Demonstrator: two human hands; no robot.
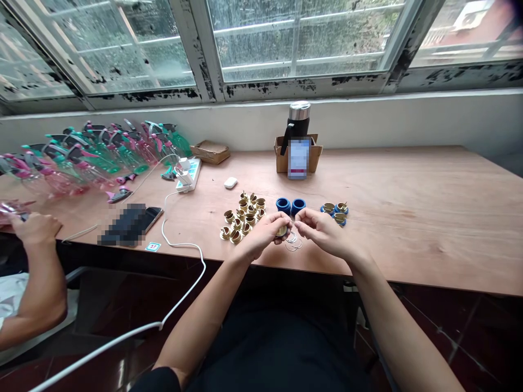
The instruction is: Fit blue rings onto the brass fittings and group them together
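Note:
My left hand [263,233] is closed round a gold-coloured round metal part [281,231], held just above the table's front edge. Close beside it, my right hand [324,231] has its thumb and forefinger pinched together; whatever sits between them is too small to make out. Several thin wire rings [293,245] lie on the table below the hands. Left of them stands a group of gold-coloured metal cups [244,218]. Behind the hands are two hollow blue round pieces [298,206]. To the right lie three blue pieces with gold parts in them [328,208].
A black flask [299,122] stands in a cardboard box [281,160], a phone [298,158] leaning in front. Left are a white earphone case [230,183], a power strip [190,177], a trailing white cable [182,299] and spray bottles [102,149]. Another person's hand [35,226] works far left.

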